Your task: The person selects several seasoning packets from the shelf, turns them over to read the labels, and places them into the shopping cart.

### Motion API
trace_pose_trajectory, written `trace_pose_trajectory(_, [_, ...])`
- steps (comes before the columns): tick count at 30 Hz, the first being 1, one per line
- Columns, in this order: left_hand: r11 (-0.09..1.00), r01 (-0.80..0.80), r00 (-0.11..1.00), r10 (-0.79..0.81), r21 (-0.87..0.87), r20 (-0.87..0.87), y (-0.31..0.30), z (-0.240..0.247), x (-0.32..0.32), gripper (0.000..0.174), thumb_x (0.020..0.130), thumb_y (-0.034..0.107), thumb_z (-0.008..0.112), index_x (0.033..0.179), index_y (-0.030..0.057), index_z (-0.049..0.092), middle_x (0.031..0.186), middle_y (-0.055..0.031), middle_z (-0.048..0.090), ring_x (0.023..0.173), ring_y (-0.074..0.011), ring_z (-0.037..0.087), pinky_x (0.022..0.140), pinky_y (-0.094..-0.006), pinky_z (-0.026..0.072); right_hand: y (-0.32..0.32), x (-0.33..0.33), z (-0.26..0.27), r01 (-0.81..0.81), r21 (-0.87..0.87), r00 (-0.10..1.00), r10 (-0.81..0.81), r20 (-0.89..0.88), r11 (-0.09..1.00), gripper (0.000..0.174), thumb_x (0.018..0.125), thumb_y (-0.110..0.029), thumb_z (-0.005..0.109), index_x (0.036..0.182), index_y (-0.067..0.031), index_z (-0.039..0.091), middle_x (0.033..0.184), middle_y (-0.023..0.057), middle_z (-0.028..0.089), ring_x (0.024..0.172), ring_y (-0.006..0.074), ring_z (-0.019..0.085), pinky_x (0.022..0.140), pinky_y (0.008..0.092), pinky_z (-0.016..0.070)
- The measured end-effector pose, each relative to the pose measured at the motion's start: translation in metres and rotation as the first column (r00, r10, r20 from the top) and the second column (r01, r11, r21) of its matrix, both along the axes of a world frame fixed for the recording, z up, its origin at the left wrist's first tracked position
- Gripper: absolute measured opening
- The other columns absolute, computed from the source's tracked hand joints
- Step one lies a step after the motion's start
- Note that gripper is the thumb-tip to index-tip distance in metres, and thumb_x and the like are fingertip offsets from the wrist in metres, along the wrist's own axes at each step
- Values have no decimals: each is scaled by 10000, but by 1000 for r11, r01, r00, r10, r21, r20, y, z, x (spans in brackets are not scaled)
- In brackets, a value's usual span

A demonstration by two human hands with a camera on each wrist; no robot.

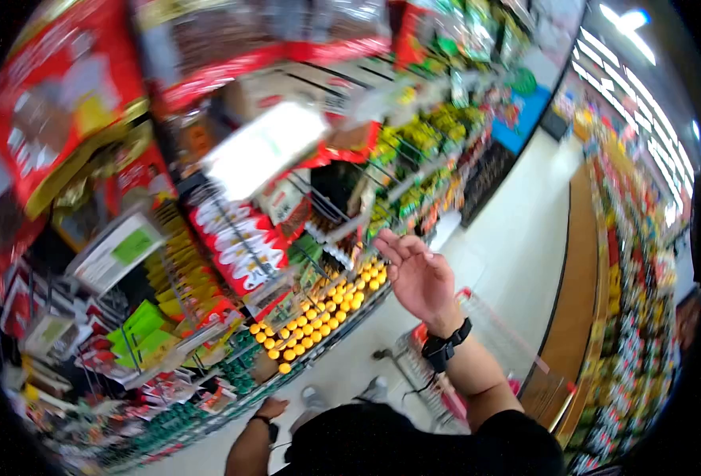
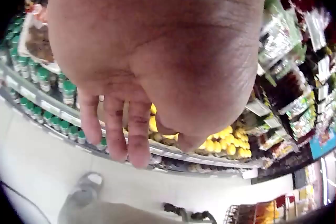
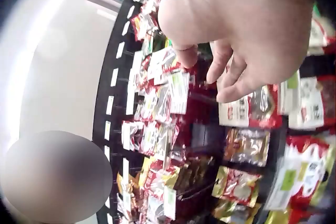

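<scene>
My right hand (image 1: 420, 279) is raised beside the shelving in the head view, palm showing, fingers slightly bent and holding nothing. In the right wrist view that hand (image 3: 236, 29) is in front of hanging red-and-white packets (image 3: 252, 107); contact cannot be told. My left hand (image 1: 273, 408) hangs low, near rows of green-capped bottles (image 1: 239, 361). The left wrist view shows its palm (image 2: 157, 61) with loose fingers and nothing in them, the yellow-capped goods (image 2: 226, 142) partly hidden behind it.
A shopping cart (image 1: 438, 389) stands on the floor, right of my feet. Across the aisle (image 1: 517, 214) runs another stocked shelf (image 1: 624, 349). Price tags (image 1: 120, 250) stick out from the near racks. A blurred head (image 3: 55, 176) appears at lower left in the right wrist view.
</scene>
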State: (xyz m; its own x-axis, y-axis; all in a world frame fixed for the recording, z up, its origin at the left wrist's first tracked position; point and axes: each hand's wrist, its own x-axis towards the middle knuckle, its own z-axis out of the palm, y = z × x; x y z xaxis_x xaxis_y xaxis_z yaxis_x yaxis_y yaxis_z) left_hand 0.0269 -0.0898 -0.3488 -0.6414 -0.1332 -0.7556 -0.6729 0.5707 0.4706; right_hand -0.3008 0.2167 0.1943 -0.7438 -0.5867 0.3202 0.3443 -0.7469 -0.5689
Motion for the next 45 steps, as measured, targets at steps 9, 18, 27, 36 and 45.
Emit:
trace_pose_trajectory(9, [983, 49, 993, -67, 177, 97, -9, 27, 135, 402, 903, 466, 542, 959, 116, 732, 939, -157, 718, 895, -365, 656, 837, -443, 507, -165, -42, 23, 112, 164, 932, -161, 325, 980, 206, 903, -142, 572, 998, 36, 535, 1155, 186, 558, 1125, 316, 583, 866, 295, 561])
trace_pose_trajectory(18, [972, -146, 988, 151, 185, -16, 1, 32, 118, 416, 916, 481, 529, 1013, 136, 739, 907, -136, 724, 919, -338, 664, 849, -427, 515, -229, -77, 17, 22, 158, 945, -72, 319, 987, 250, 928, -204, 551, 1061, 8, 565, 1062, 97, 641, 946, 216, 619, 873, 315, 522])
trace_pose_trajectory(27, [830, -503, 849, 527, 241, -45, -41, 25, 79, 462, 899, 465, 598, 753, 53, 750, 760, -108, 726, 724, -209, 693, 744, -361, 531, -210, -50, 26, 18, 139, 888, -79, 453, 990, 286, 991, -325, 537, 883, -64, 575, 742, -5, 597, 602, 101, 498, 572, 208, 396])
trace_pose_trajectory(36, [947, -210, 974, 183, 242, 130, -77, 3, 73, 427, 930, 479, 574, 949, 86, 738, 854, -55, 724, 870, -238, 667, 782, -421, 520, -147, -24, 38, 88, -209, 956, -24, 291, 974, 238, 993, -249, 531, 801, -111, 507, 628, -30, 435, 526, 86, 375, 496, 246, 307])
trace_pose_trajectory(45, [866, -424, 906, 409, 266, 115, -47, 27, 36, 494, 888, 508, 628, 1000, 35, 715, 948, -81, 724, 881, -230, 669, 822, -377, 503, -56, 81, -1, 348, -120, 931, -328, 161, 930, 248, 846, -107, 571, 1079, -23, 596, 950, 79, 670, 761, 152, 588, 572, 223, 475])
